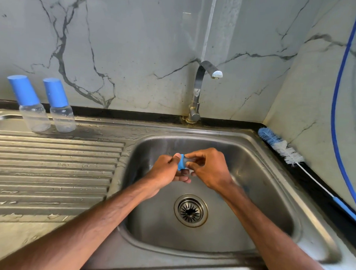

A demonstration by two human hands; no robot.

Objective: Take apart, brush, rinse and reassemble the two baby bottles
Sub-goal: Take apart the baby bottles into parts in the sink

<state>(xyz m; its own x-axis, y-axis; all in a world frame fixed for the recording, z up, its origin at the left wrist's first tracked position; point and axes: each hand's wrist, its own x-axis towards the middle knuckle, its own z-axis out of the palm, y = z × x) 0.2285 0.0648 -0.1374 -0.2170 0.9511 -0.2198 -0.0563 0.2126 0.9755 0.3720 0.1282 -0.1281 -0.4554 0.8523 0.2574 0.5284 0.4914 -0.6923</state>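
Note:
Two clear baby bottles with blue caps stand side by side at the back left of the draining board, the left bottle and the right bottle. Over the sink basin both hands meet on a small part. My left hand grips a blue screw ring. My right hand pinches the clear teat that sits in the ring. Fingers hide most of the teat.
The tap rises behind the basin with no water running. A blue-and-white bottle brush lies along the right counter edge, handle toward me. The drain sits mid-basin. A blue hose hangs on the right wall. The ribbed draining board is wet.

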